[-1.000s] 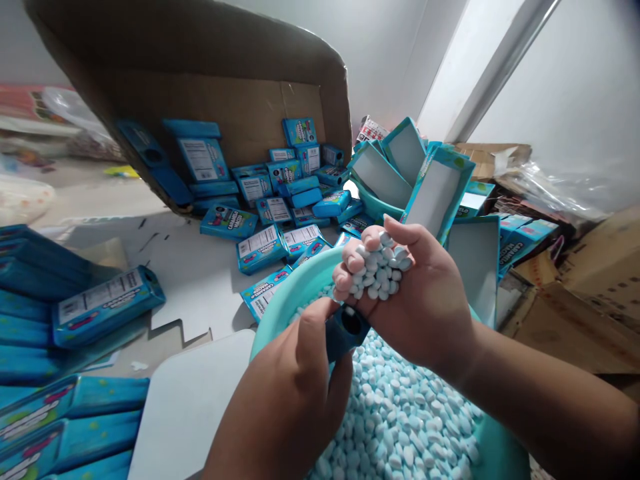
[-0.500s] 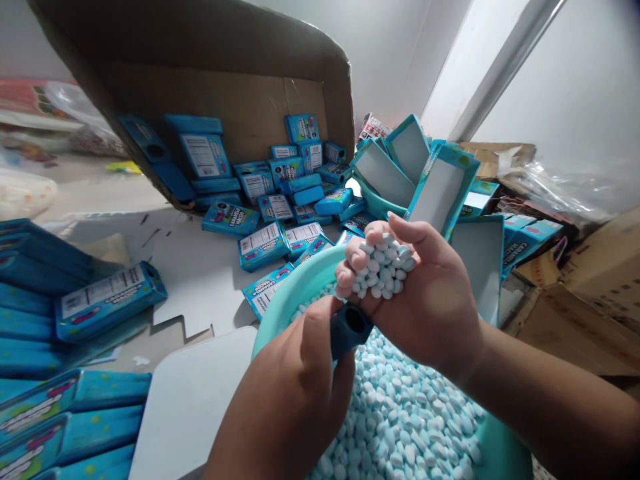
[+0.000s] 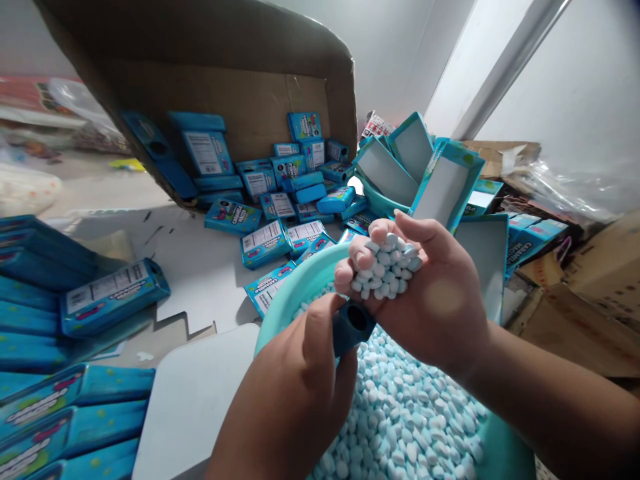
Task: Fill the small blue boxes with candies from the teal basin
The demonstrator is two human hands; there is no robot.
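Observation:
My left hand (image 3: 310, 360) is closed around a small dark blue candy box (image 3: 353, 327), whose round hole at the end faces up towards me. Just above and to the right, my right hand (image 3: 430, 293) is cupped around a heap of pale blue and white candies (image 3: 387, 270), its fingers curled along the heap's left side. The heap lies close to the box's hole. Beneath both hands stands a turquoise tub (image 3: 280, 300) filled with loose candies (image 3: 405, 407) of the same kind. My left hand covers much of the box.
A large cardboard carton (image 3: 225, 87) lies on its side at the back, with many blue candy boxes (image 3: 265, 243) in and before it. More boxes (image 3: 115, 297) are stacked at left, near a white lid-like panel (image 3: 200, 400). Open trays (image 3: 445, 183) lean behind the tub.
The view has shifted very slightly, so everything sits a little further right. Both hands keep nearly the same pose, the candies still in the right palm and the box in the left.

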